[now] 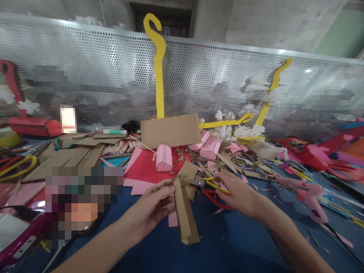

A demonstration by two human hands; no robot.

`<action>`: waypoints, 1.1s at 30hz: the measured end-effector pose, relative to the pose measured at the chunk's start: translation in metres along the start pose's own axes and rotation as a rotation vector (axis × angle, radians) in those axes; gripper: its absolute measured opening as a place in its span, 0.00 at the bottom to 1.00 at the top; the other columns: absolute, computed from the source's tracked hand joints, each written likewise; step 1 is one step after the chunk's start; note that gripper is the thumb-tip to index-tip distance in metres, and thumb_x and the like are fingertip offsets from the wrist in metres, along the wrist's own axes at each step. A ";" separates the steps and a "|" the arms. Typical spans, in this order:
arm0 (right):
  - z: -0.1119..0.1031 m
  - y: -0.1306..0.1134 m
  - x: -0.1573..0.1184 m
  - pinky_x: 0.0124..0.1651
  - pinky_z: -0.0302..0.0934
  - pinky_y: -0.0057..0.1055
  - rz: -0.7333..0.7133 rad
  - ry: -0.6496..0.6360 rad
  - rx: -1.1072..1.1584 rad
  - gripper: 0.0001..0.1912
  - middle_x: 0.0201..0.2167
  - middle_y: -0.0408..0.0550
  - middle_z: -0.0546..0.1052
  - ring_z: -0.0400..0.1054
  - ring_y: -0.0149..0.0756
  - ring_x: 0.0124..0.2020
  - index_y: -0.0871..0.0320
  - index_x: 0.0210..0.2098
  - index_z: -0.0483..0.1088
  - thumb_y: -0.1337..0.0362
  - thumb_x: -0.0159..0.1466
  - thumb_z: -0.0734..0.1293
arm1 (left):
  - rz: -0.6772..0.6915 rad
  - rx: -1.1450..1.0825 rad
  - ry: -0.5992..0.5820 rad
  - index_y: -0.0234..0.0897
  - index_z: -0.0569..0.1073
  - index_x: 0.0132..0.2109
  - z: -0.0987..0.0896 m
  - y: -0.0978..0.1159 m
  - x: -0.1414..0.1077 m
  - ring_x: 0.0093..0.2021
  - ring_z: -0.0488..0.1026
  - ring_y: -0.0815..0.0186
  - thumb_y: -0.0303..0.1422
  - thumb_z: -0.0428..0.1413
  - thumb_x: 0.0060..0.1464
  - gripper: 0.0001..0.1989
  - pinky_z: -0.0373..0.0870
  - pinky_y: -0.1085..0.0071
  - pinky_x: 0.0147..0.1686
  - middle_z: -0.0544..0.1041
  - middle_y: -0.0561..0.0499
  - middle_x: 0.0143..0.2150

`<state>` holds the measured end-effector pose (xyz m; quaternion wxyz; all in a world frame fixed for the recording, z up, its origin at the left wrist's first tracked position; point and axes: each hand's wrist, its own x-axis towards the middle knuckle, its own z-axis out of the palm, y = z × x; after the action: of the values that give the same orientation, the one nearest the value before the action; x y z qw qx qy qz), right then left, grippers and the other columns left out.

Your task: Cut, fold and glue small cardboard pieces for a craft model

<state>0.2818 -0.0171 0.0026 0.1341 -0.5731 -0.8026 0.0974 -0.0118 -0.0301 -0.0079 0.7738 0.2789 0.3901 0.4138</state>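
My left hand point(159, 199) grips a folded strip of brown cardboard point(185, 216) near its far end, thumb on top. The strip slants toward me over the blue table. In my right hand point(237, 191) is a pair of scissors point(209, 182) with yellow and red handles, and my fingers are in or around the yellow one. The blades point left and meet the far end of the cardboard; whether they are closed on it is too small to tell. Behind lies another cardboard piece point(189, 169). A small pink paper box point(164, 158) stands just beyond.
A pink glue gun point(308, 193) lies at the right with its cord. Cardboard sheets point(76, 153) and a marker point(114, 132) are at the left. Tall yellow hook-shaped cutouts point(159, 76) rise before a perforated metal panel point(193, 72). Paper scraps litter the table's far side.
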 end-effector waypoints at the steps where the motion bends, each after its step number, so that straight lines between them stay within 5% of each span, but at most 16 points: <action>1: 0.000 0.003 0.000 0.52 0.65 0.42 -0.003 -0.032 -0.017 0.11 0.46 0.56 0.77 0.73 0.48 0.48 0.58 0.47 0.72 0.69 0.64 0.64 | 0.001 -0.020 0.017 0.39 0.78 0.49 0.000 0.000 0.000 0.42 0.79 0.66 0.32 0.71 0.49 0.20 0.76 0.72 0.42 0.83 0.49 0.46; 6: 0.001 -0.005 0.001 0.44 0.63 0.37 -0.024 -0.133 -0.051 0.11 0.42 0.54 0.76 0.71 0.46 0.42 0.58 0.41 0.72 0.72 0.60 0.63 | 0.034 -0.053 0.018 0.39 0.78 0.48 -0.001 0.002 0.004 0.40 0.80 0.66 0.31 0.72 0.47 0.21 0.76 0.73 0.40 0.83 0.48 0.45; 10: 0.000 -0.006 0.005 0.37 0.60 0.32 0.040 -0.029 -0.027 0.11 0.36 0.50 0.77 0.71 0.41 0.35 0.57 0.35 0.70 0.74 0.53 0.65 | 0.087 -0.026 -0.024 0.38 0.79 0.47 -0.004 0.004 0.007 0.38 0.79 0.66 0.32 0.72 0.47 0.19 0.75 0.73 0.36 0.83 0.46 0.44; 14: -0.007 0.006 0.010 0.35 0.61 0.33 0.103 0.150 -0.011 0.07 0.33 0.49 0.78 0.72 0.42 0.33 0.58 0.38 0.70 0.67 0.59 0.65 | 0.141 0.061 -0.069 0.38 0.79 0.50 -0.004 0.007 0.005 0.39 0.78 0.66 0.36 0.71 0.50 0.20 0.73 0.74 0.35 0.83 0.45 0.46; 18: -0.018 0.004 0.006 0.38 0.66 0.33 -0.002 0.331 0.114 0.15 0.40 0.51 0.80 0.75 0.45 0.40 0.56 0.47 0.70 0.58 0.63 0.69 | 0.255 0.245 -0.087 0.38 0.80 0.49 -0.001 0.010 0.002 0.46 0.78 0.61 0.38 0.67 0.54 0.16 0.74 0.66 0.48 0.81 0.46 0.49; 22: -0.024 -0.009 -0.003 0.52 0.67 0.43 -0.136 0.308 -0.016 0.33 0.55 0.56 0.75 0.72 0.56 0.54 0.54 0.55 0.67 0.53 0.54 0.78 | 0.388 0.407 -0.067 0.40 0.80 0.49 -0.005 0.012 0.005 0.49 0.77 0.58 0.35 0.65 0.54 0.15 0.74 0.58 0.52 0.79 0.48 0.47; 27: -0.026 -0.015 -0.006 0.57 0.67 0.46 -0.231 0.290 -0.038 0.25 0.57 0.55 0.73 0.69 0.54 0.58 0.52 0.56 0.66 0.59 0.61 0.73 | 0.542 0.645 -0.119 0.42 0.79 0.51 -0.017 0.015 0.012 0.47 0.77 0.57 0.35 0.62 0.58 0.14 0.74 0.55 0.50 0.79 0.47 0.47; 33: -0.030 -0.022 -0.011 0.58 0.67 0.48 -0.248 0.217 -0.056 0.22 0.58 0.54 0.73 0.68 0.53 0.60 0.51 0.56 0.66 0.61 0.63 0.71 | 0.556 0.770 -0.111 0.42 0.78 0.53 -0.014 0.019 0.005 0.46 0.77 0.59 0.35 0.59 0.60 0.14 0.75 0.57 0.49 0.79 0.47 0.50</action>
<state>0.2753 -0.0345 0.0366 0.2150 -0.4804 -0.8503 -0.0049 -0.0298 -0.0145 -0.0037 0.4938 0.6607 0.3839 0.4150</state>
